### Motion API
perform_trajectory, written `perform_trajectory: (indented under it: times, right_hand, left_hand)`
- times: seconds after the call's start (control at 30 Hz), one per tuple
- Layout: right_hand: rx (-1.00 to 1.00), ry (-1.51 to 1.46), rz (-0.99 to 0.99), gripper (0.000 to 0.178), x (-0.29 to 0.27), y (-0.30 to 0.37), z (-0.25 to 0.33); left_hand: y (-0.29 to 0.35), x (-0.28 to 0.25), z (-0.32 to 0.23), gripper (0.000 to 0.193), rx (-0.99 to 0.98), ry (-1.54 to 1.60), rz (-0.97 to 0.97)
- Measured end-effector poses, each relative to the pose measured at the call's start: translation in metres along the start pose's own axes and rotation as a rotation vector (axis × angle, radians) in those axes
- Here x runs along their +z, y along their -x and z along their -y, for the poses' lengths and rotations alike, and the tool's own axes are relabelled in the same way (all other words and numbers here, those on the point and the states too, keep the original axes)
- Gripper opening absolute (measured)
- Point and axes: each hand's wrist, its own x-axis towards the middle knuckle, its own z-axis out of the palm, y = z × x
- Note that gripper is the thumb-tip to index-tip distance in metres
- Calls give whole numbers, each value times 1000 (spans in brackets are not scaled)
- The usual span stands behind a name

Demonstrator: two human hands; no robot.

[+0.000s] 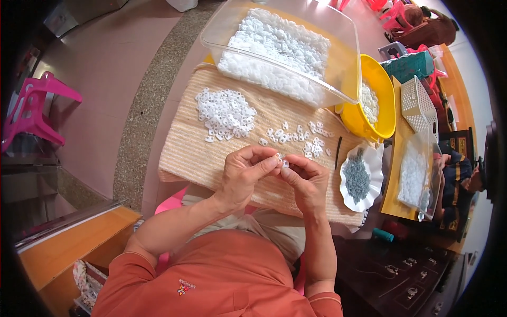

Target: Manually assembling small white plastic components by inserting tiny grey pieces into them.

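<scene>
My left hand (pixel 237 174) pinches a small white plastic piece (pixel 279 157) between thumb and fingertips. Close beside it, my right hand (pixel 308 185) grips another white piece (pixel 285 164); whether the two pieces touch is too small to tell. Both hands are just above a striped beige cloth (pixel 182 127). A heap of white pieces with holes (pixel 224 113) lies beyond my left hand, and several loose ones (pixel 315 143) are scattered ahead of my right. To the right are a thin dark stick (pixel 338 153) and a fluted white dish (pixel 376 165) of small grey parts (pixel 356 178).
A big clear bin (pixel 280 59) of white pieces stands at the cloth's far side, beside a yellow basin (pixel 390 100) of more pieces. Farther right are a white basket (pixel 418 103), a clear box (pixel 417 177) and a person (pixel 462 177). A pink stool (pixel 39 108) stands left.
</scene>
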Motion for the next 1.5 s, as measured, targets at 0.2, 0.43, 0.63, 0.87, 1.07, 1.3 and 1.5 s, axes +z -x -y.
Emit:
perform_trajectory:
  times: [0.2,0.43,0.63,0.87,1.07,1.3,1.5]
  right_hand:
    - [24,-6,31,28,-7,2,-5]
    - [-25,-1,57,29,-9,1,-6]
    - [-77,94,19,25,-15,-2,-20]
    - [-12,-101,9,20,-17,-1,-16]
    - [-62,8,-21,18,-16,-4,-11]
    - [4,-214,-15,20,-14,-3,-10]
    - [-25,-56,11,26,-19,-3,-11]
  left_hand:
    - [0,1,1,13,-11,-6,0]
    - [0,1,0,13,-54,4,-3]
    - [0,-2,2,14,-68,-8,6]
    - [-1,-1,-1,14,-69,9,-2]
    - [-1,-1,-1,13,-66,-48,25]
    - [-2,-1,0,13,-64,-101,40]
    - [-3,1,-1,13,-87,-111,15]
